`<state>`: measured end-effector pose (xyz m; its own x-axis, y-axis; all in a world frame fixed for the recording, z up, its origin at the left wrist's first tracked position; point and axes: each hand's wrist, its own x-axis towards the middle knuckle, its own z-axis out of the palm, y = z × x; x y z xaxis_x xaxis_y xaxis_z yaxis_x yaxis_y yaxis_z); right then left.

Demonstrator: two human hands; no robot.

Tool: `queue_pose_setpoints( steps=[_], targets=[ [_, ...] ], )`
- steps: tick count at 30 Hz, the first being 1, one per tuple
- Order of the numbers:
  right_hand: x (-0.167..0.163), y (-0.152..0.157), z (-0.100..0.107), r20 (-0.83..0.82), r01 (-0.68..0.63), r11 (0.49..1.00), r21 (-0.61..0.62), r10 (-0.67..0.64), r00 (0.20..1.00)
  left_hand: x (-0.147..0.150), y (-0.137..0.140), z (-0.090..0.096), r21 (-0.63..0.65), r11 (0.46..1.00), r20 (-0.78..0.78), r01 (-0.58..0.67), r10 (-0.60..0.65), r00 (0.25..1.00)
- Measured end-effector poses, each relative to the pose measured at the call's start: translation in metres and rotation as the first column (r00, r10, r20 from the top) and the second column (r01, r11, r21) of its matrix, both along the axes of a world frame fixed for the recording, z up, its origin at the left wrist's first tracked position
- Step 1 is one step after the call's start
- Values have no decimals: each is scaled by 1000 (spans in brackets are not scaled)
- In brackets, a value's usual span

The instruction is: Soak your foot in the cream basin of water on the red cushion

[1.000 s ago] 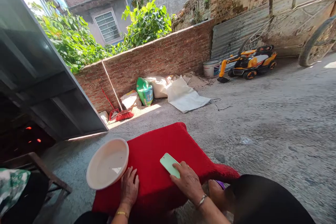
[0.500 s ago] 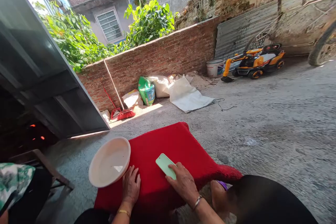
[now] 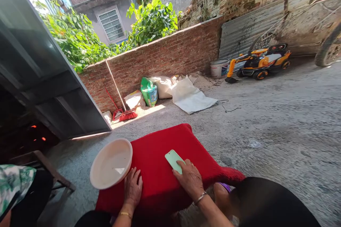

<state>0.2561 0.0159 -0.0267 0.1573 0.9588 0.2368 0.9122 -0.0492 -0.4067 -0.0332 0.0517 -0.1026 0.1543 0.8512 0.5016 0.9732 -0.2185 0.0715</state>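
Observation:
A mint-green phone (image 3: 173, 160) lies at a slant over a red cloth (image 3: 157, 142), which drapes a low, flat-topped support. My right hand (image 3: 190, 179) is closed around the phone's near end, with fingers and thumb along its edges; part of the phone is hidden under them. Flat on the cloth rests my left hand (image 3: 132, 186), palm down and fingers stretched out, holding nothing. Its fingers lie right beside a pale plastic basin (image 3: 97, 170) on the cloth's left side; whether they touch its rim I cannot tell.
A person's patterned sleeve (image 3: 16, 181) and a wooden chair (image 3: 53, 173) are at the left, near a metal door (image 3: 53, 78). Beyond stand a broom (image 3: 128, 114), a green sack (image 3: 149, 92) and a white sheet (image 3: 193, 95) by a brick wall. A toy excavator (image 3: 261, 65) is at right.
My right hand has shifted the phone a little to the right and away from me across the cloth. My left hand stays where it was.

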Motion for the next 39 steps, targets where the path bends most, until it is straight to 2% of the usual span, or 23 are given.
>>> queue_pose_setpoints(
  steps=[5,8,10,15,18,20,22,26,29,31,36,39],
  targets=[
    [-51,-10,-3,-75,-200,979,-39,197,978,-4,2,-3,22,999,-15,32,-31,999],
    [-62,-9,-4,-68,-252,966,-49,249,966,-6,3,-3,36,998,-8,42,-42,999],
    [-52,-6,-3,-47,-219,974,-56,217,975,-5,2,-3,36,999,5,32,-33,999],
    [2,6,-1,35,-22,999,-46,24,999,0,0,-1,29,1000,35,12,-13,999],
    [20,10,-4,52,68,998,-8,-67,996,2,0,-2,22,1000,47,7,-8,999],
    [17,10,-8,35,69,997,27,-70,997,2,1,-3,20,1000,57,6,-7,998],
    [1,7,-11,7,7,999,42,-7,1000,2,1,-5,24,1000,64,8,-9,998],
    [-45,-1,-12,-30,-178,984,7,178,984,-1,1,-6,41,999,59,20,-22,998],
    [-59,-2,-7,-18,-230,973,-25,230,973,-2,1,-5,36,999,37,19,-21,999],
    [-49,2,-3,-1,-187,981,-49,187,982,-2,0,-3,25,1000,28,13,-14,1000],
    [-1,14,0,16,43,998,-37,-43,999,2,-2,1,19,1000,25,0,0,1000],
    [-7,12,-6,-35,18,1000,15,-17,999,1,-1,-1,26,1000,23,-2,1,1000]
  ],
)
